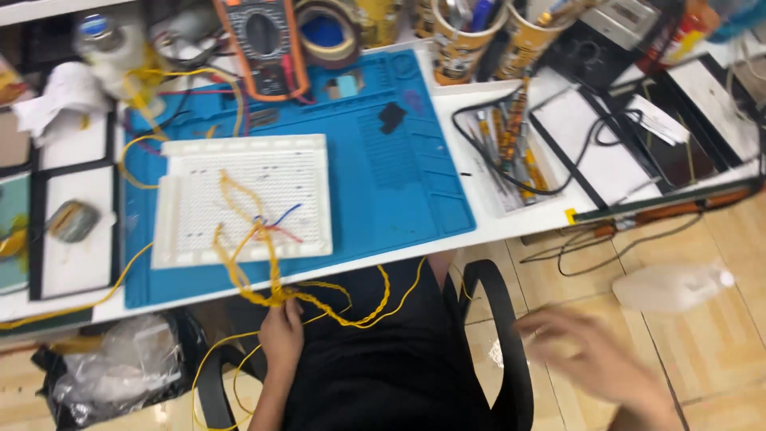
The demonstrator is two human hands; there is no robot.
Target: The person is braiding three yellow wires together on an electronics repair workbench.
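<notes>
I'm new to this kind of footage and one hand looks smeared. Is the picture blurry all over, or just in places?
Head view: the right hand is smeared by motion blur, fingers indistinct, over the tiled floor; the left hand, gripping the twisted yellow wires, is fairly sharp; the white breadboard and blue mat read clearly; the top corners go soft; lighting is even, without harsh glare.

Left hand [282,334] grips twisted yellow wires [275,291] below the white breadboard [243,199]; right hand [594,351] blurred.
</notes>
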